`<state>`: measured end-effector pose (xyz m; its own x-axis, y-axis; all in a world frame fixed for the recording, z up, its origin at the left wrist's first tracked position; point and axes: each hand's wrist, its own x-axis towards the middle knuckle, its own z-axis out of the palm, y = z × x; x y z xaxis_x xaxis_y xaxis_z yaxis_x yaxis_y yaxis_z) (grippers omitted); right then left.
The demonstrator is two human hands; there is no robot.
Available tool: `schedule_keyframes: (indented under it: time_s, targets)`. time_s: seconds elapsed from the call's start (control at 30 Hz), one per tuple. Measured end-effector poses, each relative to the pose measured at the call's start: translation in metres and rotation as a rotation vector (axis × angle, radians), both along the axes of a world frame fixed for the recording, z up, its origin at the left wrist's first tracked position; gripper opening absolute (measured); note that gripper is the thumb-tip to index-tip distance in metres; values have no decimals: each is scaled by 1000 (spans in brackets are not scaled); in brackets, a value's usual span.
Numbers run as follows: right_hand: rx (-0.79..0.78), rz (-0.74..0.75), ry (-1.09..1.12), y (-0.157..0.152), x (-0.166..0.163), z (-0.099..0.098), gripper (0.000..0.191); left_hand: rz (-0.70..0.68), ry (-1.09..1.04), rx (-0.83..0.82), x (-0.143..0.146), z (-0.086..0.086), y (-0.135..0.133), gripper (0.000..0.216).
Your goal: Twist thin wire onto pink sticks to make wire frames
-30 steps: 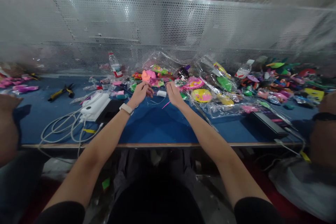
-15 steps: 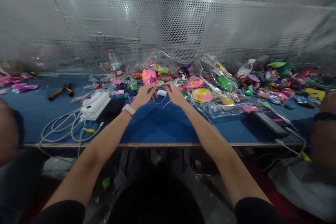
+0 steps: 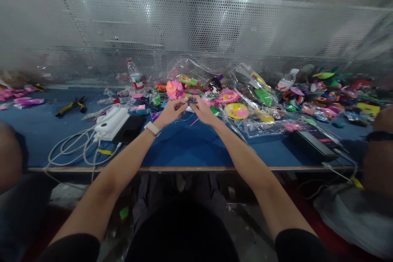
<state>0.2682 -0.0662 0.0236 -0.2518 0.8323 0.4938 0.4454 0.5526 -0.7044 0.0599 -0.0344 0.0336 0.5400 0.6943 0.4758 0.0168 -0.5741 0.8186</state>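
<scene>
My left hand, with a white watch on its wrist, and my right hand meet over the blue table. Both pinch a small item between the fingertips; it is too small to name. A thin clear thread hangs below them and a pink stick lies under the right hand. Just behind the hands sits a heap of bright toys in clear bags, with a pink and orange toy at its left.
A white power strip with coiled cables lies left, pliers and a water bottle behind it. A black box sits right, more toys beyond. Other people's arms show at both edges. A perforated metal screen backs the table.
My hands have closed the gap between them, from apart with a small white piece between them to fingertips touching in a pinch. They also rose slightly off the table.
</scene>
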Motion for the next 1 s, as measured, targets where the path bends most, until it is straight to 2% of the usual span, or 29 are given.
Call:
schedule_keyframes:
  time_s: [0.4,0.5,0.63,0.73,0.83,1.0]
  targets:
    - [3,33,-41,-7,-6,1,47,219,14,177,2,1,-1,44]
    - [-2,46,-23,-7,-8,0,46,231,-10,124,4,1,-4,48]
    - [6,16,22,-3,-5,1,48,249,-187,-31,7,2,-1,42]
    - [77,-66,-7,-1,0,5,35,227,-314,-181,6,3,2,37]
    - [184,-157,12,-4,2,11,43,179,-389,-287,5,5,3,33]
    - [274,-121,89,-12,-3,16,46,149,-364,-332,4,7,1,32]
